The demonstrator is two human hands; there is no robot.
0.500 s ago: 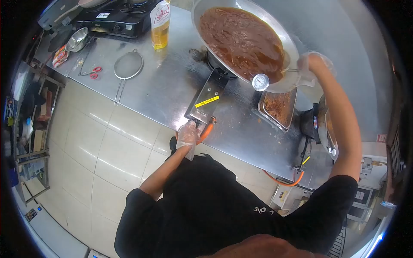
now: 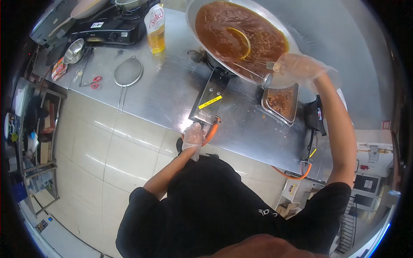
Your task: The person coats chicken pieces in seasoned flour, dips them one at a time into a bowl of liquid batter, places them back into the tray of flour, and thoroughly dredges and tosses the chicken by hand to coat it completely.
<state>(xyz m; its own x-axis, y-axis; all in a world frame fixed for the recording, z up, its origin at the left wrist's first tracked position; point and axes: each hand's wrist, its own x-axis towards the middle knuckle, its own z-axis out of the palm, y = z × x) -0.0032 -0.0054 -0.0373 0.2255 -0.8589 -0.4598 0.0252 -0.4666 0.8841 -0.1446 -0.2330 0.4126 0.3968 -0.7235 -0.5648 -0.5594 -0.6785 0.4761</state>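
Note:
A large metal wok holds bubbling brown liquid. My right hand, in a clear plastic glove, is closed on the handle of a skimmer, whose round rim shows in the liquid. Beside that hand, a dial thermometer sits at the wok's near edge, its stem reaching inward. My left hand, also gloved, is at the front end of the burner, by the orange hose. Its fingers are curled at the control, which is mostly hidden.
A tray of brown crumbs sits right of the burner. Leftward on the steel table are an oil pouch, a strainer, red scissors, metal bowls and a black stove.
My right hand has moved left over the wok's edge, and the skimmer's rim now shows in the liquid. The thermometer dial has turned. My left hand stays at the burner.

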